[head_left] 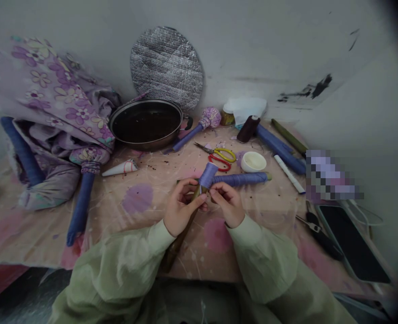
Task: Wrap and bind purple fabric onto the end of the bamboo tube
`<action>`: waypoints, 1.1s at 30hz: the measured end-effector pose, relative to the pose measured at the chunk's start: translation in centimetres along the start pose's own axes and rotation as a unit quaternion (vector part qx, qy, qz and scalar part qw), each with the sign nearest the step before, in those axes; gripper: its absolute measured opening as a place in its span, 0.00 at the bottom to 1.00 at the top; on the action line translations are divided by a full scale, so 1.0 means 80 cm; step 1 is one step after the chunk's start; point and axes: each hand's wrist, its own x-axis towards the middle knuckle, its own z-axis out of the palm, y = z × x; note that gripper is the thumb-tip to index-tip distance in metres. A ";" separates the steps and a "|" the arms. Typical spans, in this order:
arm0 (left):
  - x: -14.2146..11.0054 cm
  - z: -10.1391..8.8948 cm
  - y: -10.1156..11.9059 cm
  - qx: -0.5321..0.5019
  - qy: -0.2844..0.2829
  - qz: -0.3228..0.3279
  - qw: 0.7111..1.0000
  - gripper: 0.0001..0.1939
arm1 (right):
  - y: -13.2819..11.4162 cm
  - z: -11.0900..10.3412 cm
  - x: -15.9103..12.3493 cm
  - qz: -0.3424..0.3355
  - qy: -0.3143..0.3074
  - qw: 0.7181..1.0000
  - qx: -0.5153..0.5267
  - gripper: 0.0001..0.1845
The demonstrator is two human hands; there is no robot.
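Note:
My left hand (pixel 184 208) is closed around a brownish stick (pixel 180 240), which slants up and away from me. Purple-blue wrapping (pixel 208 174) covers the stick's upper end. Close beside the wrapping, my right hand (pixel 230 206) has its thumb and fingers pinched together; what lies between them is too small to make out. Just behind both hands rests another blue-wrapped stick (pixel 241 179). Scissors (pixel 224 156) with yellow and red handles lie beyond the wrapped end, and a small white bowl (pixel 253 162) stands to their right.
A dark pan (pixel 146 123) stands at the back left, near flowered cloth (pixel 64 96) and a blue-wrapped handle (pixel 81 202). A white cone (pixel 120 168) lies before the pan. Rightward are a dark thread spool (pixel 248 130), a white pen (pixel 289 174) and a phone (pixel 352 243).

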 end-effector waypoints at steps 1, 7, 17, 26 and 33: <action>0.000 0.001 0.001 -0.008 0.000 -0.011 1.000 0.20 | 0.000 0.000 0.000 -0.003 0.002 1.000 -0.002 0.09; 0.001 0.001 0.004 -0.054 -0.004 -0.067 0.996 0.21 | -0.002 0.000 -0.003 -0.009 0.002 1.000 0.001 0.09; 0.000 0.004 0.005 -0.054 -0.001 -0.065 0.996 0.20 | -0.003 0.002 -0.006 -0.027 0.042 0.999 -0.019 0.08; 0.004 0.000 0.005 -0.103 -0.023 -0.120 0.987 0.21 | -0.005 0.005 -0.006 0.003 0.015 1.000 0.004 0.09; 0.005 -0.001 0.006 -0.117 -0.039 -0.139 0.983 0.21 | -0.006 0.005 -0.006 -0.004 0.013 1.000 0.008 0.11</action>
